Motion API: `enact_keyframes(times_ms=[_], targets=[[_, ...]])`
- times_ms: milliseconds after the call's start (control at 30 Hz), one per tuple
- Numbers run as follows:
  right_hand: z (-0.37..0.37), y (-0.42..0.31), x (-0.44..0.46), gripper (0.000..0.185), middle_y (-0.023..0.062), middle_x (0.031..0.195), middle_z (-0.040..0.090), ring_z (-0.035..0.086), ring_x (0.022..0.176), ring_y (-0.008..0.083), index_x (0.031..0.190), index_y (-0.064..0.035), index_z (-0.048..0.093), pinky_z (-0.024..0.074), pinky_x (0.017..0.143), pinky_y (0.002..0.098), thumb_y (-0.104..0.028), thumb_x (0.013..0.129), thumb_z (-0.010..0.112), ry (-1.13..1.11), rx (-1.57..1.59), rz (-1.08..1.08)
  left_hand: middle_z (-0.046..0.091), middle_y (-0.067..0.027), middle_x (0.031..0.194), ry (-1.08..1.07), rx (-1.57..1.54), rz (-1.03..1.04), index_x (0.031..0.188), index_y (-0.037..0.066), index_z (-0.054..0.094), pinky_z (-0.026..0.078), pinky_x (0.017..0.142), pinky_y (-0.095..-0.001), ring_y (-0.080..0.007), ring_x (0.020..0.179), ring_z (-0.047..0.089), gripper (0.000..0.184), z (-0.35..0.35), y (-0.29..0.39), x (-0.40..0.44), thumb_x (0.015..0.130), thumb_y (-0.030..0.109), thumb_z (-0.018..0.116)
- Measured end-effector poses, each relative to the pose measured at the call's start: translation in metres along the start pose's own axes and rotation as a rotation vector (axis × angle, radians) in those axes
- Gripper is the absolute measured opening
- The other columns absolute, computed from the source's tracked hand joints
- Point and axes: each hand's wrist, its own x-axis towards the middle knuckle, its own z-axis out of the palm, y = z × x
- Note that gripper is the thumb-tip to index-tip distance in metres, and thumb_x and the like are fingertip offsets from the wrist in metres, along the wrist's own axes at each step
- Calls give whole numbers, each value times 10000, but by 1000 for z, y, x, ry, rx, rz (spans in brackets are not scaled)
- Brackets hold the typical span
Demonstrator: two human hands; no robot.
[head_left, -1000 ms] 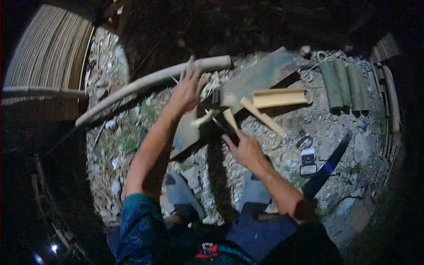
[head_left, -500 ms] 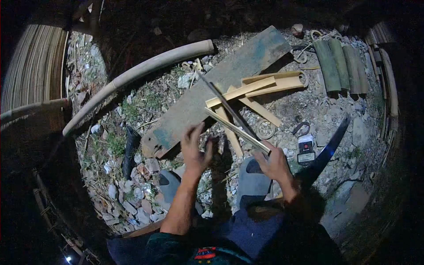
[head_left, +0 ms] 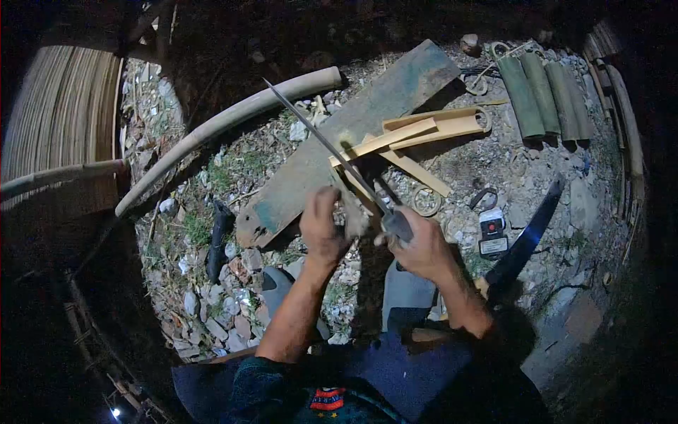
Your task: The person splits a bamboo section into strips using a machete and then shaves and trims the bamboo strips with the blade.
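My right hand (head_left: 422,244) is closed round the dark handle of a long knife (head_left: 321,138), whose blade points up and left across the wooden board (head_left: 296,173). My left hand (head_left: 325,230) is bent at the board's lower edge, its fingers closed on a short bamboo strip (head_left: 349,201) that is blurred by motion. Just beyond the knife, pale split bamboo pieces (head_left: 402,138) lie partly on the board, some crossing each other.
A long curved bamboo pole (head_left: 226,120) lies at the upper left. Green bamboo sections (head_left: 540,99) rest at the upper right. A large dark blade (head_left: 530,237) and a small device with a red button (head_left: 493,233) are on the stony ground to the right.
My left hand has moved up and right to the bamboo strip, which was in my right hand. The knife in my right hand has swung so its tip lies further up and left.
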Motion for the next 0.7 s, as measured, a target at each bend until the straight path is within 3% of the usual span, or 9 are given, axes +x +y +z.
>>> enact_keyframes(times_ms=[67,133,167,233,300,433,500,567,700], targets=[[19,7,11,528,180,836,722,739,815,294,1164,14,629,549,738,387,-473,963,678,105,111,-200,648,-189,1075,52,101,3,1206,8,631,551,780,-415,-375,903,651,404,-17,-1,14,824,56,755],[25,5,19,514,198,861,716,730,831,354,1176,1,621,550,723,422,-454,949,698,44,131,-191,691,-166,1029,416,43,-212,1187,1,647,573,726,-384,-276,845,703,333,-43,19,37,886,94,756],[26,0,21,504,217,885,711,722,847,415,1187,-11,612,552,708,457,-434,935,718,-7,139,-173,691,-166,1029,422,57,-217,1187,1,647,573,726,-384,-276,845,703,333,-49,13,32,886,94,756],[36,-3,19,503,220,903,711,717,872,419,1193,-4,604,551,724,461,-443,960,685,-48,128,-142,716,-114,954,332,-88,-562,1114,-26,672,569,694,-353,-193,769,694,255,-63,-7,18,968,180,710],[57,8,19,519,234,916,705,710,894,427,1206,2,594,549,742,468,-451,965,677,-38,152,-223,714,-59,845,354,27,-452,1050,-15,695,554,663,-334,-152,689,668,266,-73,-18,6,1010,246,668],[86,8,12,481,253,895,694,703,868,440,1186,17,585,548,742,482,-409,976,666,-54,154,-184,684,-49,727,364,-31,-672,916,-29,729,454,580,-271,-114,617,582,382,-98,4,10,1038,314,612],[93,0,10,443,236,836,687,701,799,445,1153,15,588,544,691,492,-388,983,658,-62,197,-157,656,-41,668,298,135,-672,833,-40,721,427,567,-266,-107,615,562,489,-101,-12,-3,1054,367,564],[100,-4,11,339,218,775,685,722,739,380,1150,26,593,535,650,452,-272,995,638,-57,137,-174,626,-26,634,261,216,-688,814,-44,715,424,561,-279,-98,601,539,562,-101,-2,-2,1063,423,527],[99,-19,10,315,207,666,623,688,647,422,1048,2,599,507,548,450,-308,998,625,-156,107,-201,528,18,611,301,78,-715,726,17,624,374,545,-290,-82,570,433,572,-94,-19,-26,1071,459,509]])
